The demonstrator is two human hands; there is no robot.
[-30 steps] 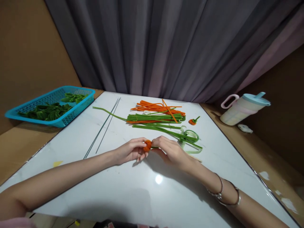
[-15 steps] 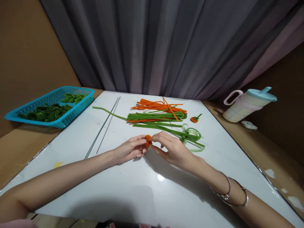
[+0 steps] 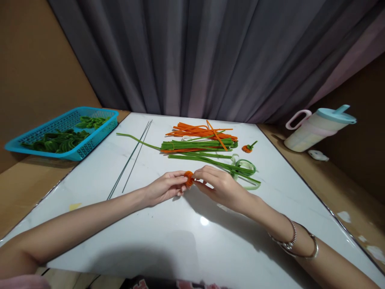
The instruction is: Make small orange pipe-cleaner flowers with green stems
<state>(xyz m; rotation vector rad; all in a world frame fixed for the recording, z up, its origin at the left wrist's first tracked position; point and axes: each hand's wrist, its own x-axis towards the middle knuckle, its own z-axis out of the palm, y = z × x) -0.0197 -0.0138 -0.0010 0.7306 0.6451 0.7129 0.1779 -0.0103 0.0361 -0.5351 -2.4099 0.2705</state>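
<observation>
Over the middle of the white table, my left hand (image 3: 169, 185) pinches a small orange pipe-cleaner pumpkin (image 3: 189, 179) between thumb and fingers. My right hand (image 3: 221, 185) comes in from the other side, its thumb and fingertips closed together at the pumpkin's right edge. Those fingertips hide the part that they grip. Just beyond my hands lie green pipe cleaners (image 3: 200, 145) in a bundle, with orange pipe cleaners (image 3: 195, 130) behind it. A second small pumpkin (image 3: 248, 149) with a green stem rests to the right of them.
A blue basket (image 3: 81, 152) holding green coiled pieces stands at the left. Thin dark wires (image 3: 129, 160) lie left of the bundle. Pale green ribbon-like loops (image 3: 251, 184) lie beside my right hand. A tumbler (image 3: 315, 130) with a straw stands at the right.
The orange pumpkin has turned between my fingers, and its ribbed side shows more now. The green bit seen at its right edge is now hidden. Both hands stay in nearly the same place.
</observation>
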